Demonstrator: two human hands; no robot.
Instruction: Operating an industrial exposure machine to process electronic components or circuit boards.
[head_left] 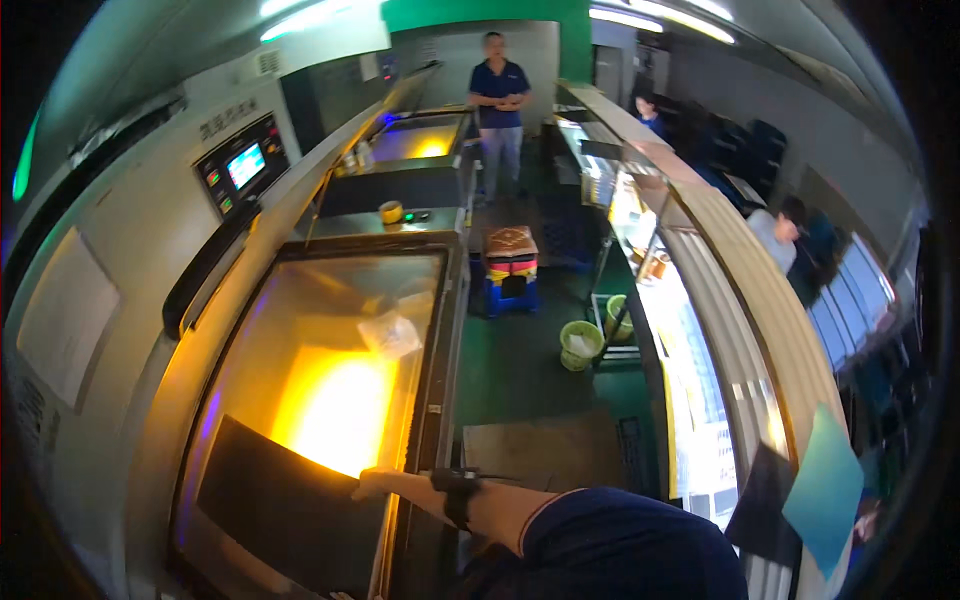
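Workshop, green floor (510,380). Glossy bed (310,300) at 8 o'clock, yellow glow (345,405) on it. Black sheet (290,510) across bed's near part, 7 o'clock. Bucket (577,350) at 4. Right hand (375,484), 7 o'clock, at sheet's far right corner; cannot tell whether clamped. Wristband (458,498), 6 o'clock.

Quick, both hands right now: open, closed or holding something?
Left hand: cannot be told; at most a sliver shows at the picture's bottom edge.
Right hand: at the edge of the dark sheet; firm grip cannot be told.
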